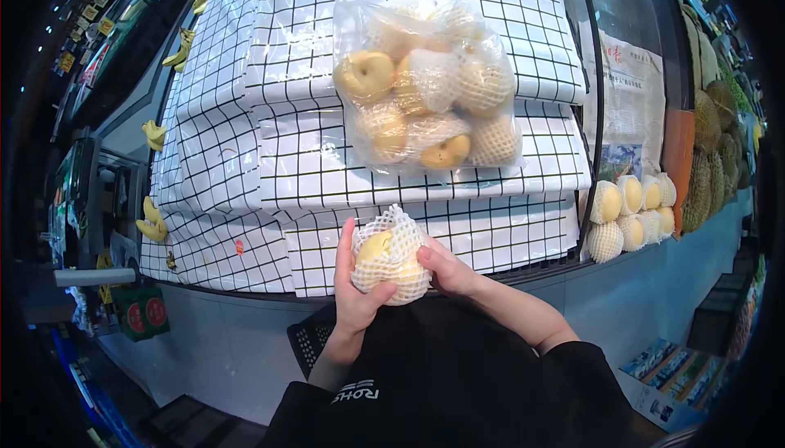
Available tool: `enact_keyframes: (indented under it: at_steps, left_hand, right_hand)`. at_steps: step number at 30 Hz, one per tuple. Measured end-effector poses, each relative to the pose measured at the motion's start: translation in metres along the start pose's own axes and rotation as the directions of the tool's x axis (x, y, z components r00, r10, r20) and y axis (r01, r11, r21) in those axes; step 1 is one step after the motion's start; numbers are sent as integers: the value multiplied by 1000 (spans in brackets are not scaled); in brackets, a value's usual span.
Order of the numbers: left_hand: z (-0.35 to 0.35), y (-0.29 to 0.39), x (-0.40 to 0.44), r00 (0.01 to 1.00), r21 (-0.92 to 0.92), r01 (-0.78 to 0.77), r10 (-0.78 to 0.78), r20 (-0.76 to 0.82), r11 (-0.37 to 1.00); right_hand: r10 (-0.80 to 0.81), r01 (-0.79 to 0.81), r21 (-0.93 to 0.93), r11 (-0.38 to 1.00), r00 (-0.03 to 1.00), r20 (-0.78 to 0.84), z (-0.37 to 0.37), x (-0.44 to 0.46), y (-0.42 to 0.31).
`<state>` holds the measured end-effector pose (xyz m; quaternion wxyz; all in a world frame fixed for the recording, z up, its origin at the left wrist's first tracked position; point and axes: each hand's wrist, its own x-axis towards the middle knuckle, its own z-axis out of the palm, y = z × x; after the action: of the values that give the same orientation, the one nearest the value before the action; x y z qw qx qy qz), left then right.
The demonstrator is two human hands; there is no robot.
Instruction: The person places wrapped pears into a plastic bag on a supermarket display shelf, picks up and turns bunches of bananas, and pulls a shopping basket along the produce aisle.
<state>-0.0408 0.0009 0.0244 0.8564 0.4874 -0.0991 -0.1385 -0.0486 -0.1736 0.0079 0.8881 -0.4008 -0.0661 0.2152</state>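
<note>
Close to my body I hold a yellow pear (pixel 374 248) wrapped in a white foam net (pixel 406 262). My left hand (pixel 356 299) cups it from the left, the thumb pressing on the net near the bottom. From the other side my right hand (pixel 446 267) grips the net, thumb on its right edge; most of its fingers are hidden behind the fruit. The pear's yellow skin shows through an opening at the upper left. Beyond my hands a clear plastic bag (pixel 427 92) lies on the tiered display, filled with several similar fruits, most in foam nets.
A white checked cloth (pixel 311 170) covers the stepped stand. Netted yellow fruits (pixel 630 194) sit at its right, below a newspaper (pixel 630 92); durians (pixel 710 174) are farther right. Bananas (pixel 152 223) line the left edge. A black basket (pixel 309 340) is below the stand.
</note>
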Motion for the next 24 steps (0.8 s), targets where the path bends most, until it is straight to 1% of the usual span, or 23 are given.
enact_keyframes:
  at_steps: [1, 2, 3, 4, 5, 6, 7, 8, 9, 10, 12, 13, 15, 16, 18, 19, 20, 21, 22, 23, 24]
  left_hand:
    - [0, 0, 0, 1000, 0, -12, 12, 3, 1000]
    - [1, -1, 1, 1000, -8, -13, 12, -27, 1000]
    - [0, -2, 1, 998, -16, -14, 13, -58, 1000]
    - [-1, -2, 2, 998, -15, -26, 25, -53, 1000]
    - [-3, -3, 3, 998, -16, -10, 9, -69, 1000]
    - [-5, -2, 6, 996, -16, 8, -9, -84, 1000]
    - [-5, 1, 8, 997, -13, 2, -3, -78, 1000]
    - [-4, 5, 10, 996, 34, -5, 8, -93, 999]
    - [-3, 8, 12, 994, 80, -11, 19, -109, 997]
    - [-3, 10, 14, 994, 81, -12, 20, -105, 997]
    - [-2, 15, 20, 997, 149, -10, 21, -71, 989]
    - [-2, 19, 23, 998, 151, -12, 22, -66, 989]
    - [1, 27, 32, 999, 222, 5, -17, 50, 975]
    - [4, 31, 37, 998, 222, 2, -14, 53, 975]
    - [12, 40, 48, 992, 357, -12, -33, 118, 934]
    - [14, 45, 56, 992, 356, -16, -29, 122, 934]
    - [16, 51, 64, 977, 523, -95, -22, 213, 847]
    - [18, 57, 73, 953, 662, -185, -31, 300, 727]
    - [21, 65, 84, 953, 658, -189, -26, 303, 729]
    - [25, 74, 95, 909, 716, -343, 24, 416, 608]
    - [30, 83, 108, 849, 739, -487, 55, 525, 465]
  right_hand:
    - [-39, 37, -66, 997, 999, -33, 4, 1, -4]
    - [-45, 43, -74, 996, 999, -25, 5, 2, -9]
    - [-28, 17, -237, 971, 999, -41, 5, 2, -15]
    - [-15, -10, -394, 919, 998, -61, 7, 3, -23]
    - [24, -94, -490, 867, 989, -148, 11, 1, -33]
    - [16, -86, -495, 865, 990, -143, 10, 2, -34]
    - [-31, -55, -529, 847, 988, -152, 11, 2, -32]
    - [-78, -27, -562, 827, 984, -162, 11, 2, -32]
    - [-128, -12, -648, 762, 977, -169, 11, 2, -35]
    - [-132, -9, -649, 761, 977, -169, 12, 3, -40]
    - [-118, 43, -725, 688, 992, -54, 15, 4, -52]
    - [-124, 47, -725, 687, 991, -54, 14, 5, -55]
    - [-72, 45, -633, 773, 997, -16, 12, 7, -62]
    - [-75, 48, -635, 771, 997, -16, 11, 7, -64]
    - [-137, 102, -659, 745, 991, -2, 9, 8, -68]
    - [-139, 96, -620, 779, 990, -22, 5, 8, -68]
    - [-143, 99, -623, 776, 990, -21, 4, 8, -68]
    - [-151, 95, -496, 863, 986, -74, 3, 7, -68]
    - [-150, 95, -358, 929, 980, -128, 1, 5, -67]
    - [-130, 80, -297, 951, 980, -151, -3, 3, -67]
    - [-131, 80, -306, 949, 980, -149, -8, 3, -68]
